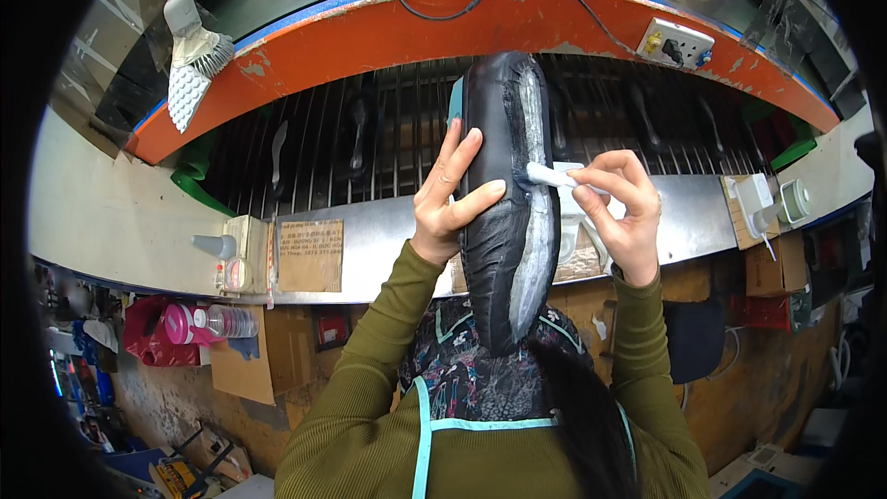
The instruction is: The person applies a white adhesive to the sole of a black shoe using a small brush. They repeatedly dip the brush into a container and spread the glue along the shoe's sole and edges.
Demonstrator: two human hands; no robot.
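**Brush worked along the underside of a held black shoe**

Head view: The left hand (450,192) is clenched around a black shoe upper (506,203), fingers spread over its dark leather side, thumb hidden behind it. The shoe is held up in the air, sole side facing the camera, toe end pointing up toward the orange-painted edge (370,32) of the workbench and heel end down near the person's chest. A pale grey-white strip runs along the shoe's right half. The right hand (624,212) pinches a small white brush (552,176) between thumb and fingertips; the brush tip touches the shoe's pale strip about midway along its length.

Behind the shoe lies a rack of metal bars (370,134) with dark shoe parts beneath, and a flat metal shelf (684,212) runs along its near edge. At the shelf's right end stands a small white cup (793,201). A white brush head (189,65) hangs near the bench's left corner, and a wall socket (674,42) sits at the orange edge's right side.
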